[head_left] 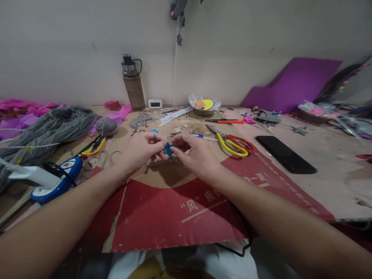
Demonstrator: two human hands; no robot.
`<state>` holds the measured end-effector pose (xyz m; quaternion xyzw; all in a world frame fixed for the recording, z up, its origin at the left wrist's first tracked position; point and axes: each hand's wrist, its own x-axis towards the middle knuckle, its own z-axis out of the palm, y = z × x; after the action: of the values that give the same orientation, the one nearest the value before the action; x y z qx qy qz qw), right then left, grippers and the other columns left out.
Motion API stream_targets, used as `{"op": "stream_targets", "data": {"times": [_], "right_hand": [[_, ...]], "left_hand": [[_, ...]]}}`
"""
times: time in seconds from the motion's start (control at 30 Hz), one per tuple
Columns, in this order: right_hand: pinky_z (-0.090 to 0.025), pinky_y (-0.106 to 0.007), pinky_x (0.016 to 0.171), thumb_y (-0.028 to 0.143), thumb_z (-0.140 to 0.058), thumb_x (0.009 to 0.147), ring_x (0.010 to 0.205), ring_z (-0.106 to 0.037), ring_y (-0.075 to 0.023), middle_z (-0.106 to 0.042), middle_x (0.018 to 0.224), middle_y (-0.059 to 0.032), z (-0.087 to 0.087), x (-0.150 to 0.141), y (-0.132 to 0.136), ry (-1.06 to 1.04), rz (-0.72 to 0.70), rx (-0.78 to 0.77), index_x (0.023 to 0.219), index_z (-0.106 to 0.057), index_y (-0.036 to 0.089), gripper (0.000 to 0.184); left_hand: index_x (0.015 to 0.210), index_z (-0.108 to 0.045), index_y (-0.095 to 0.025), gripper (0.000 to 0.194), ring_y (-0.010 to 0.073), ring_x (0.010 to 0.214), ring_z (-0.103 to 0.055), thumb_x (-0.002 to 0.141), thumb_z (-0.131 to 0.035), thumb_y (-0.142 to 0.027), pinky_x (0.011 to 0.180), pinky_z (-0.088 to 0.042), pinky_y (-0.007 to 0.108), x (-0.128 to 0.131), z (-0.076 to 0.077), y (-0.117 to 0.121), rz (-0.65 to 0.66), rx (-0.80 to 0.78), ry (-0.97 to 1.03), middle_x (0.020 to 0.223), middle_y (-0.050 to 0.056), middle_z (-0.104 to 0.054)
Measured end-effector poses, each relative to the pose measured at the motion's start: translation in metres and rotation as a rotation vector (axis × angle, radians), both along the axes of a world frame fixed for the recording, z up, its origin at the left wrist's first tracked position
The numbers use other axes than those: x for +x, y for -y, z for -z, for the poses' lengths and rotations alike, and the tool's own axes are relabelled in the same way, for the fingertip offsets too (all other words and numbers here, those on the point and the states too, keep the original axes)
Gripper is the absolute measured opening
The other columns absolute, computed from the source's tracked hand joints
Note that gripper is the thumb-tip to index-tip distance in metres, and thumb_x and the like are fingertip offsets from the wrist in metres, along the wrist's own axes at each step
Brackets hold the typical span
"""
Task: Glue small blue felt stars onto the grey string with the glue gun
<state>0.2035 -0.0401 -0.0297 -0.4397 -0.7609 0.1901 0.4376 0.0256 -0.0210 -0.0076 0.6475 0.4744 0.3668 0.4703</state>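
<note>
Between my two hands is a small blue piece point(168, 149), maybe a star-shaped cutout; its full outline is hidden by my fingers. My left hand point(145, 149) pinches its left side between thumb and fingers. From the other side, my right hand point(194, 153) grips it with thumb and index finger. Both hands are just above the brown and red cardboard sheet point(162, 213). Behind them lies another blue star-like piece point(154, 131). Scissors with yellow handles point(232, 147) and a red-handled pair point(241, 142) rest right of my right hand.
A black phone point(285, 154) lies at the right. Grey yarn point(58, 126), a yellow cutter point(95, 145) and a blue power strip point(58, 182) crowd the left. At the back stand a bottle point(133, 87), a small white clock point(155, 104) and a bowl point(205, 111) of scraps.
</note>
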Motion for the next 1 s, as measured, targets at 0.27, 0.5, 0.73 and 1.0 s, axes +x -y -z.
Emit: {"op": "stream_targets", "data": {"times": [0.27,0.5,0.73,1.0], "right_hand": [[-0.043,-0.026,0.064,0.024,-0.065,0.084,0.066,-0.058,-0.0133,-0.067,0.074,-0.0009,0.0,0.002,-0.003,0.107,0.017,0.009,0.101,-0.065,0.018,0.018],[-0.04,-0.029,0.064,0.038,-0.05,0.093,0.07,-0.06,-0.0181,-0.07,0.079,-0.0081,-0.026,0.044,-0.024,0.31,0.391,0.03,0.088,-0.069,0.016,0.029],[-0.045,-0.032,0.061,0.051,-0.058,0.084,0.077,-0.068,-0.0273,-0.071,0.085,-0.0208,0.004,0.048,-0.036,0.766,0.472,-0.331,0.09,-0.068,0.011,0.042],[-0.036,-0.025,0.043,0.026,-0.062,0.073,0.05,-0.055,-0.0166,-0.057,0.054,-0.0033,0.002,0.051,-0.043,0.386,0.51,-0.402,0.066,-0.059,0.02,0.01]], "left_hand": [[0.079,-0.067,-0.015,0.014,0.0078,0.041,-0.046,0.075,-0.066,-0.028,0.041,-0.029,0.02,-0.005,0.001,-0.006,-0.15,0.103,-0.046,0.052,0.001,-0.063],[0.076,-0.066,-0.016,0.016,0.0081,0.044,-0.048,0.073,-0.069,-0.032,0.041,-0.029,0.019,-0.013,0.005,-0.017,-0.194,0.084,0.049,0.053,0.002,-0.062],[0.072,-0.066,-0.015,0.016,0.0096,0.053,-0.057,0.071,-0.072,-0.029,0.042,-0.031,0.017,-0.02,0.011,-0.026,-0.191,0.007,0.152,0.061,0.004,-0.065],[0.068,-0.064,-0.012,0.011,0.0093,0.051,-0.059,0.069,-0.072,-0.019,0.04,-0.033,0.015,-0.016,0.004,-0.024,-0.229,-0.153,0.287,0.058,0.006,-0.064]]}}
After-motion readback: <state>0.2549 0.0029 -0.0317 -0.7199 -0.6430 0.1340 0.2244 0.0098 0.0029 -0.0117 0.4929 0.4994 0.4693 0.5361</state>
